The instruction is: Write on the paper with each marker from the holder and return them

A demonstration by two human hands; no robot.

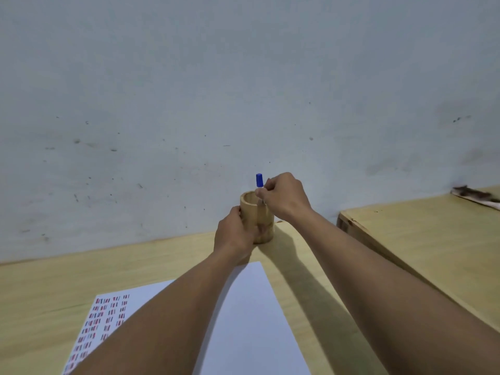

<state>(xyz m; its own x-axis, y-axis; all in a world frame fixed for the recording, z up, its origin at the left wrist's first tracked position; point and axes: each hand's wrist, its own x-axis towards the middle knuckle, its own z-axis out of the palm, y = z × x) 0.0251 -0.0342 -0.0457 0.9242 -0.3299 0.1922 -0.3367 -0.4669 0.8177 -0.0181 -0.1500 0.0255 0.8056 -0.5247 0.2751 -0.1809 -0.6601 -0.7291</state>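
Observation:
A round bamboo holder stands on the wooden table near the wall. My left hand wraps around its left side. My right hand is above the holder's rim, pinching a marker with a blue cap that points up; the marker's lower part is hidden by my fingers and the holder. A white paper lies in front of me, with several rows of short red and dark marks on its left part. My forearms cover part of the sheet.
The light wooden table runs along a scuffed grey wall. A second wooden surface stands to the right, set apart by a gap, with a dark scrap at its far edge.

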